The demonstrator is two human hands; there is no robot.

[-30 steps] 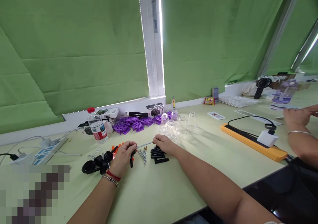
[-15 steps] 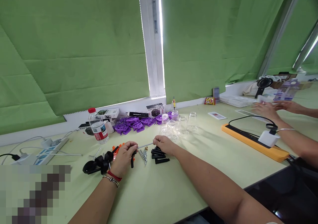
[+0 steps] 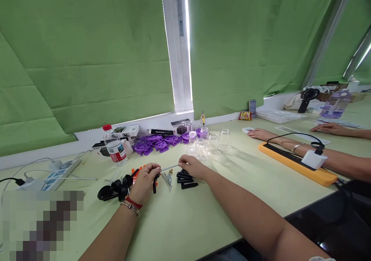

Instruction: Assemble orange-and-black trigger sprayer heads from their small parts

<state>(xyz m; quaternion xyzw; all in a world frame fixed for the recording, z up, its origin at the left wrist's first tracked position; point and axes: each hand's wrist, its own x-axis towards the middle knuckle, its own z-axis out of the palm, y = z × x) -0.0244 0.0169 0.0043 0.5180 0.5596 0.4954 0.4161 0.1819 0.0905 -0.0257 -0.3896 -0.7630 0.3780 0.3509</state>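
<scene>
Metal rod (image 3: 169, 168), ends hidden by fingers (image 3: 155, 170)

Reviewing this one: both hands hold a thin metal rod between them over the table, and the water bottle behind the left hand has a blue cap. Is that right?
Not quite. The head view shows the water bottle has a red cap, not blue. The rest holds: the left hand and the right hand hold the thin metal rod between them over the table.

bare table (image 3: 179, 222) lies open near the person; screws (image 3: 167, 179), black tubes (image 3: 185, 179) and jars (image 3: 213, 143) crowd beyond.
</scene>
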